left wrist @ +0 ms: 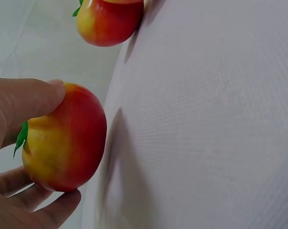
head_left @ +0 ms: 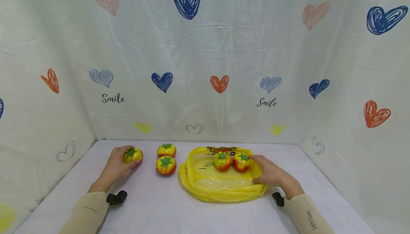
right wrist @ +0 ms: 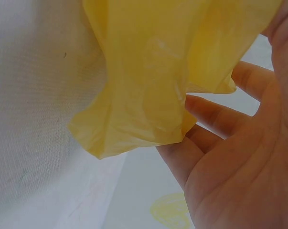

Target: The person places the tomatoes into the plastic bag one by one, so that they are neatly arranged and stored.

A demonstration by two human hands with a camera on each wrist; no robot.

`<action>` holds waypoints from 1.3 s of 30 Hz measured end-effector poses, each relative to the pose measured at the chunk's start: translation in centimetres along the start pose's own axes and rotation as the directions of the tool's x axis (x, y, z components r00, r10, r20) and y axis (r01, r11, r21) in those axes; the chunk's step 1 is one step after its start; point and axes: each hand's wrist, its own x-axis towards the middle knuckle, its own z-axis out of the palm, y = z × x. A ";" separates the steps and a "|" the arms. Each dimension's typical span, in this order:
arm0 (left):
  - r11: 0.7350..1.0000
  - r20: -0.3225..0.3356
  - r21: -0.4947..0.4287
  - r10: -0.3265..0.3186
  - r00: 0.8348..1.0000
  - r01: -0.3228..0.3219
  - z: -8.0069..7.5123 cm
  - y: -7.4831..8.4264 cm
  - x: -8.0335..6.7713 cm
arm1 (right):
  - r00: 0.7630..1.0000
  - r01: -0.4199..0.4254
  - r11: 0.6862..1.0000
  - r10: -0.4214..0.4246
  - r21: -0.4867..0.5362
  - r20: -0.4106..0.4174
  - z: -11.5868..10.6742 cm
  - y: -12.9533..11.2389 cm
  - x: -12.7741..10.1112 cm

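Observation:
My left hand (head_left: 119,165) grips a yellow-and-red tomato (left wrist: 62,143) with a green star-shaped top, thumb on one side and fingers on the other. In the left wrist view the fruit is close to the white tabletop. Toward the middle lies a yellow plastic bag (head_left: 224,191) with dark and red print at its back edge. Two tomatoes, one left (head_left: 222,161) and one right (head_left: 241,162), sit side by side within its outline. My right hand (head_left: 272,171) reaches over the bag's right edge, fingers spread, fingertips beside the right tomato. In the right wrist view, bag film hides some fingertips.
Two more tomatoes, a rear one (head_left: 166,150) and a front one (head_left: 166,165), stand on the white table (head_left: 153,209) between my left hand and the bag. A white curtain (head_left: 205,48) with printed hearts encloses the back and sides.

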 end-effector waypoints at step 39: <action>0.987 -0.042 0.005 0.162 0.986 -0.162 0.1 4.4 -0.2 | 1.000 -0.031 0.999 0.031 0.016 -0.004 0.3 0.0 0.2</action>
